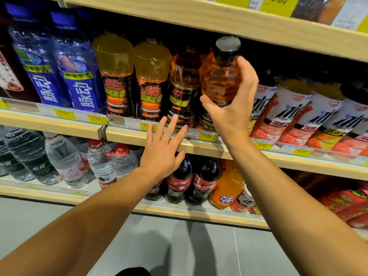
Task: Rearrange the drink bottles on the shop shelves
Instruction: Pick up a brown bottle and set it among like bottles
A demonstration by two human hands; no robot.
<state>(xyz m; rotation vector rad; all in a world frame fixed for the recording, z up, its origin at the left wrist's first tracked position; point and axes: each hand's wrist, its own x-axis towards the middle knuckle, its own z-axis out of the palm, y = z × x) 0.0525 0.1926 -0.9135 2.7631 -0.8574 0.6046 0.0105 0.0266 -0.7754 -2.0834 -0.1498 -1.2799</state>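
My right hand (pixel 234 108) grips an orange energy-drink bottle (pixel 219 76) with a black cap, holding it at the front of the middle shelf (pixel 127 134), just under the shelf above. To its left stand a darker orange bottle (pixel 184 84) and two yellow energy-drink bottles (pixel 117 76) of the same brand. My left hand (pixel 163 150) is spread with straight fingers in front of the shelf edge, below those bottles, holding nothing.
Blue drink bottles (pixel 79 76) fill the shelf's left part and white-and-red labelled bottles (pixel 288 110) its right. The lower shelf carries water bottles (pixel 65 160), cola bottles (pixel 180 176) and an orange soda (pixel 229 186). Yellow price tags (pixel 207 136) line the shelf edges. Grey floor lies below.
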